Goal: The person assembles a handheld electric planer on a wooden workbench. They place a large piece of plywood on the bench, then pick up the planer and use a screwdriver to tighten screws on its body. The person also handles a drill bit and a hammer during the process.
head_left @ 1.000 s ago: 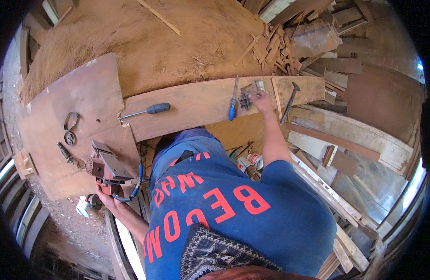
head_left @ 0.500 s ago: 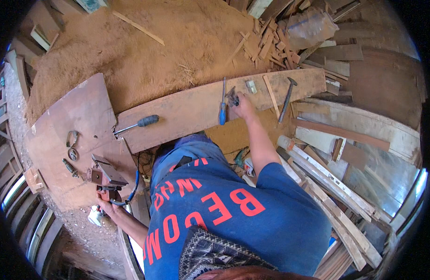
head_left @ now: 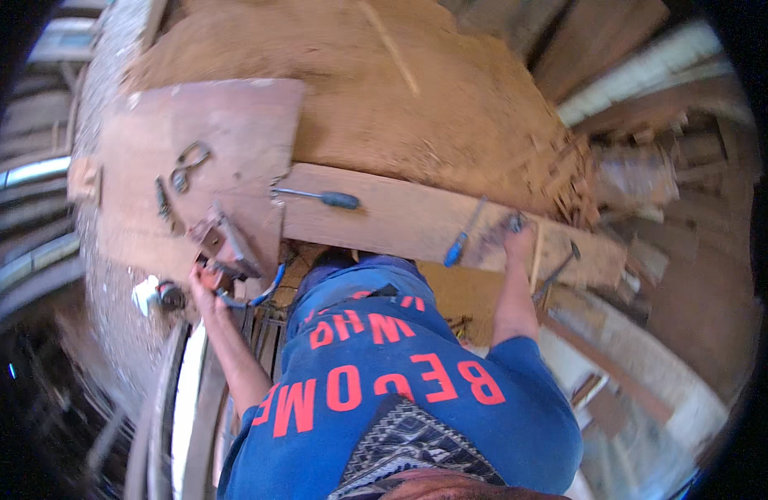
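My left hand (head_left: 205,286) is closed round the red-orange body of a corded power tool (head_left: 226,246) with a flat grey metal base, resting at the near edge of the wide board. Its blue cable bends off to the right. On the long plank, my right hand (head_left: 520,239) has its fingers closed on a small dark metal part (head_left: 516,222), too blurred to name further. Left of that hand lies a blue-handled screwdriver (head_left: 465,233). A thin wood strip (head_left: 537,254) and a hammer (head_left: 559,271) are to its right.
The wide board (head_left: 259,108) carries a strap-like loop (head_left: 192,154), a small round part (head_left: 180,180) and a dark fitting (head_left: 163,200). A dark-handled rod tool (head_left: 338,200) lies on the long plank (head_left: 384,196). Sawdust (head_left: 384,125) is heaped beyond; wood scraps (head_left: 580,179) are at right.
My view has turned, so the scene appears rotated. My right hand has shifted rightward along the plank, away from the screwdriver and closer to the wood strip. My left hand stays on the power tool.
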The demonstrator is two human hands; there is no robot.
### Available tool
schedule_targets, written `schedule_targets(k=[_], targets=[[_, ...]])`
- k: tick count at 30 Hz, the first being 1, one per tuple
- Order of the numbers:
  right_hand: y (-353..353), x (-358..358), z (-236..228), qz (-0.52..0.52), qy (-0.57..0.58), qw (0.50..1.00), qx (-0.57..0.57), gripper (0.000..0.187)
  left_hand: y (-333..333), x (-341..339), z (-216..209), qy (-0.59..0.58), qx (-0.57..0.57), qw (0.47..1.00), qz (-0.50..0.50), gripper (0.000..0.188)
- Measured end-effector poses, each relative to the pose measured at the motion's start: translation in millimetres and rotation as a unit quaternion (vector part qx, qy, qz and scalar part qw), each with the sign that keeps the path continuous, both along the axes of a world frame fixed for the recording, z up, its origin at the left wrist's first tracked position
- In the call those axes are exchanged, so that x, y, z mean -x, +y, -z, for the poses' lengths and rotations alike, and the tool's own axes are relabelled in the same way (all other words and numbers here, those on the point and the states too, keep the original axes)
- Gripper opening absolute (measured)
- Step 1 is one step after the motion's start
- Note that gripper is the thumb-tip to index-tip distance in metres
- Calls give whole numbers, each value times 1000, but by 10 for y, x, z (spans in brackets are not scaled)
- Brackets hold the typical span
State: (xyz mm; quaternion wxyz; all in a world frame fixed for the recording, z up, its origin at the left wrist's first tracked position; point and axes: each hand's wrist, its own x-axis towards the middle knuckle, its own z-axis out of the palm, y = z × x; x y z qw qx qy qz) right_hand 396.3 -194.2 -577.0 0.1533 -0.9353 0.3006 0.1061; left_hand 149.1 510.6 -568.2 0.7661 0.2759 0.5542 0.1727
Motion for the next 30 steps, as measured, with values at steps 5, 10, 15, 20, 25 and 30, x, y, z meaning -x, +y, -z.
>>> schedule_targets(k=[5,10,15,20,25,30], targets=[[346,-364,144,-99,-68,992,-50,42,-507,-314,-408,-22,-33,996,-83,14],[2507,-886,-252,-394,-76,903,-157,34,-683,-329,-456,-13,-6,992,-125,20],[4641,-1113,31,-566,-60,774,-277,29,-713,-351,-476,-20,28,987,-159,23],[6285,-983,280,-687,-26,689,-230,32,-670,-352,-572,-3,30,986,-161,29],[6968,-724,502,-725,28,660,-197,34,-601,-291,-550,-35,69,981,-178,29],[7084,-589,167,-710,74,667,-212,39,-542,-224,-595,-15,96,978,-187,33]])
